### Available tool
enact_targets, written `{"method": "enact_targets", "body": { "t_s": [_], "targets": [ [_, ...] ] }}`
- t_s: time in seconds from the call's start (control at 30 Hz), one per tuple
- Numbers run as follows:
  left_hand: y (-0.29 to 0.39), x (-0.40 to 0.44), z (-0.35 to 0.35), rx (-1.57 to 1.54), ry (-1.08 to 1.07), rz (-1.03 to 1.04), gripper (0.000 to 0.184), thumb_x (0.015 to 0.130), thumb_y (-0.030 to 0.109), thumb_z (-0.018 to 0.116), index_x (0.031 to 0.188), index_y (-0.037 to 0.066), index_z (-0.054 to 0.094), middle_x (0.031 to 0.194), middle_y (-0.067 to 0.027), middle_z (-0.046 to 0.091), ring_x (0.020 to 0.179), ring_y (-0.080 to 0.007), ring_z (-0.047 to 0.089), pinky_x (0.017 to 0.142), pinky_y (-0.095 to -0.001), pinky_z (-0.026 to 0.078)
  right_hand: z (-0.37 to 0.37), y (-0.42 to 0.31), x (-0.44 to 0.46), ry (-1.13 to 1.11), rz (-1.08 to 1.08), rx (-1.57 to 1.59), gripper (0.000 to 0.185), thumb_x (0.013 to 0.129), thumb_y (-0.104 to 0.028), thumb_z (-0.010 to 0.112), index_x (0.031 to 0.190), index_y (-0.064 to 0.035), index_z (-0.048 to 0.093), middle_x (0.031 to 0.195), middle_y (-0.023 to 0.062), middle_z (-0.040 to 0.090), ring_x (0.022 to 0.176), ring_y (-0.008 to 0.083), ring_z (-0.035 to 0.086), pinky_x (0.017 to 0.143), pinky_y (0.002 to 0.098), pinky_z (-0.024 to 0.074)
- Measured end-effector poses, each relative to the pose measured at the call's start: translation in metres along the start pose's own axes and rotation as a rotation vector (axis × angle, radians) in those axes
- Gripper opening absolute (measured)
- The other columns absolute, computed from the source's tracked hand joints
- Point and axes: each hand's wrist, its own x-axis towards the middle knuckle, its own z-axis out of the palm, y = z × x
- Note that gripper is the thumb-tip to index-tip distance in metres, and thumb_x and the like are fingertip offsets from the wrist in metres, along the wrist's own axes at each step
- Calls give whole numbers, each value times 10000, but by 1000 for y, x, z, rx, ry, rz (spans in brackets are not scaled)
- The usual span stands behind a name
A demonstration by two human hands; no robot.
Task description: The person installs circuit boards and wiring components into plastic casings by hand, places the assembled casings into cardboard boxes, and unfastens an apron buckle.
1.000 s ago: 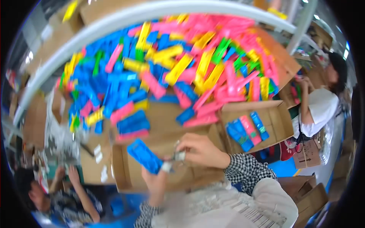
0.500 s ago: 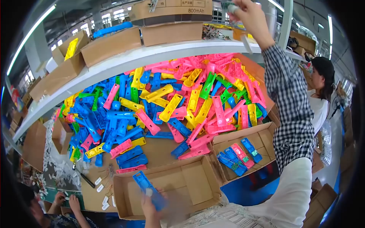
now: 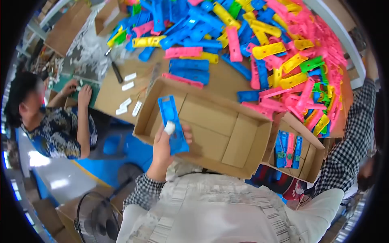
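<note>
My left hand (image 3: 163, 150) grips a long blue plastic shell (image 3: 171, 121) over the near side of an open cardboard box (image 3: 243, 141). The thumb, with a white wrapping on its tip, presses on the shell's hollow face. At the far right my right arm reaches up to the shelf. Only a bit of my right hand (image 3: 370, 65) shows at the dark picture edge, its fingers hidden. A smaller cardboard box (image 3: 310, 164) holds blue shells (image 3: 280, 150) and a pink shell (image 3: 290, 150) with green circuit boards and thin wires.
A large heap of pink, yellow, blue and green shells (image 3: 267, 50) covers the back of the table. White tags (image 3: 128, 86) and a dark-handled tool (image 3: 116, 73) lie left of the box. A co-worker (image 3: 56, 125) sits at the left; a fan (image 3: 97, 216) stands below.
The view has swung down and left, bringing the co-worker and fan into sight. My left hand still holds the blue shell. My right hand has slipped to the picture edge.
</note>
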Motion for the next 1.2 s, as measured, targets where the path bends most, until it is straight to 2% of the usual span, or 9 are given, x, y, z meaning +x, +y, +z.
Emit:
{"method": "enact_targets", "body": {
  "t_s": [0.17,0.3,0.33,0.5,0.63,1.0,1.07,1.1,1.2],
  "targets": [
    [3,14,-8,-68,-60,46,378,945,322,426,1173,22,451,987,-145,607,792,-221,629,685,-350,538,-55,-151,-86,25,-129,458,292,872,-114,494,1138,-23,572,1169,129,580,1104,246,535,934,353,418],
    [6,20,-6,-97,-144,80,376,952,311,413,1198,26,427,1008,-157,600,789,-230,634,676,-348,540,-25,-260,-216,-748,-110,811,323,797,26,536,1108,-54,572,1030,96,609,933,224,601,838,316,462],
    [9,18,-6,-102,-178,106,374,953,306,411,1200,26,424,1013,-160,598,789,-233,635,673,-346,540,-13,-280,-236,-774,-340,774,306,801,17,536,1093,-61,582,980,102,608,895,225,608,802,303,473],
    [18,-3,-24,-47,-86,211,366,955,282,405,1208,17,426,1017,-167,595,776,-233,637,666,-343,540,16,-380,-271,-1012,-95,1162,196,850,-64,542,1036,-31,595,973,111,620,869,233,611,755,308,486],
    [13,-19,-39,-89,-18,276,397,958,262,396,1271,19,398,1024,-176,591,762,-240,642,647,-341,548,50,-431,-274,-1095,-191,1214,195,855,-98,553,1030,-26,598,961,111,636,850,221,616,748,298,485],
    [29,19,-22,106,-208,57,371,936,186,452,1247,-8,396,993,-175,602,786,-229,633,697,-341,528,48,-411,-271,-1186,173,1187,285,847,-60,522,1127,-59,579,983,72,637,813,151,626,710,267,497],
    [33,43,-24,940,-321,164,392,901,200,512,1225,-6,430,978,-187,597,785,-253,629,708,-364,508,43,-390,-271,-1110,63,1182,324,839,-34,500,1155,-62,568,1066,78,606,875,135,617,728,249,488],
    [24,50,-33,1179,-198,714,401,864,199,555,1209,14,466,939,-184,607,788,-298,622,718,-384,490,35,-379,-270,-1009,-50,1148,327,840,-28,490,1157,-54,566,1091,82,595,901,126,611,731,236,482],
    [71,72,-30,1103,-54,887,399,821,151,576,1192,32,490,997,-191,602,871,-339,602,742,-384,482,-6,-345,-266,-1053,31,1118,330,841,-9,470,1158,-33,559,1093,76,588,946,134,596,770,232,472]
  ]
}}
